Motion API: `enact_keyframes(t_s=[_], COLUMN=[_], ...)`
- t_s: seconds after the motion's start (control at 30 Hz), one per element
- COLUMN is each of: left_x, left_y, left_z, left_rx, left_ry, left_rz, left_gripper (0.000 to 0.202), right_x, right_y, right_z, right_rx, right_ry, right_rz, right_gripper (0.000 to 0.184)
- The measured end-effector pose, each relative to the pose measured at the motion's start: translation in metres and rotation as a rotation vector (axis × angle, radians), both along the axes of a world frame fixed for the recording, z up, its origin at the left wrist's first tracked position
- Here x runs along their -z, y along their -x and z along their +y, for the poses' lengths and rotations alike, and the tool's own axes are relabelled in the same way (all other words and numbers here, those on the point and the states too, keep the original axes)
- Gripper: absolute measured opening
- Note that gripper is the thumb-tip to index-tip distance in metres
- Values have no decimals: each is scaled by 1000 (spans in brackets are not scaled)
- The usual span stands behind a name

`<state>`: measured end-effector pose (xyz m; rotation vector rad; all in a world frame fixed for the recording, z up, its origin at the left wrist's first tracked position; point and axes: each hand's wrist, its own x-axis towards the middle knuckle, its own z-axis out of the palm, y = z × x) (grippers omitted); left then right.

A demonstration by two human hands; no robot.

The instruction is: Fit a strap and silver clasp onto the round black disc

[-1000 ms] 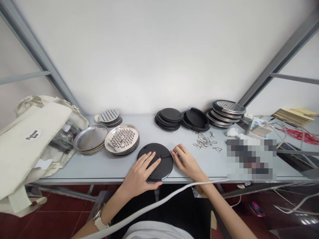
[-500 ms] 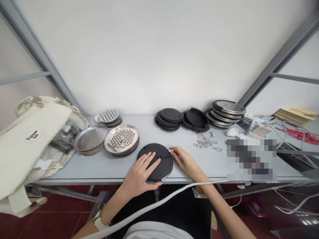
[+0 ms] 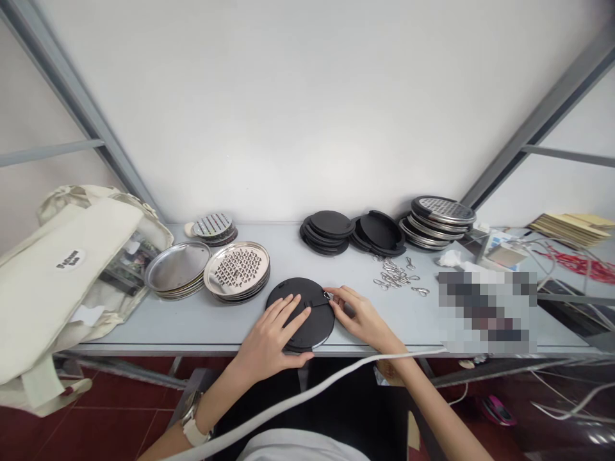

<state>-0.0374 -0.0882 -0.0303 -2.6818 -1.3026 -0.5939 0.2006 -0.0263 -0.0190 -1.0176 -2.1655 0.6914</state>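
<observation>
A black round plastic disc (image 3: 314,330) lies at the table's front edge, with a thin shiny strip along its near right rim. My left hand (image 3: 273,330) holds it, fingers spread over the top and thumb at the near rim. Between the thumb and fingertips of my right hand (image 3: 358,314) is a small metal clip (image 3: 328,295), pinched at the disc's right edge beside a narrow groove. Whether the clip is hooked into the disc, I cannot tell. Similar metal clips (image 3: 396,276) lie in a loose pile to the right.
Perforated metal grater plates (image 3: 237,267) and plain metal discs (image 3: 177,267) are stacked at left. Behind stand black discs (image 3: 331,224), black round holders (image 3: 382,230) and a grater stack (image 3: 444,211). A cream bag (image 3: 72,256) sits far left. A white cable (image 3: 307,394) crosses my forearms.
My right fingertips have shifted slightly at the disc's edge, and the clip's loop shows more plainly. My left hand stays on the disc. The whole view has moved a little.
</observation>
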Motion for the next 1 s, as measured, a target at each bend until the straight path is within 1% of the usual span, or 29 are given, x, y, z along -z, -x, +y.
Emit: enact_keyframes(t_s=[0.47, 0.8, 1.0], left_x=[-1, 0, 0], left_y=[0, 1, 1], left_z=[0, -1, -1], left_rx=[6, 9, 22], left_ry=[-1, 3, 2], left_rz=[9, 18, 18], left_gripper=[75, 74, 75], right_x=[-1, -2, -2], right_y=[1, 1, 2], right_z=[0, -2, -2], right_rx=[12, 17, 32], right_ry=[80, 126, 110], right_rz=[-30, -3, -8], right_gripper=[26, 22, 18])
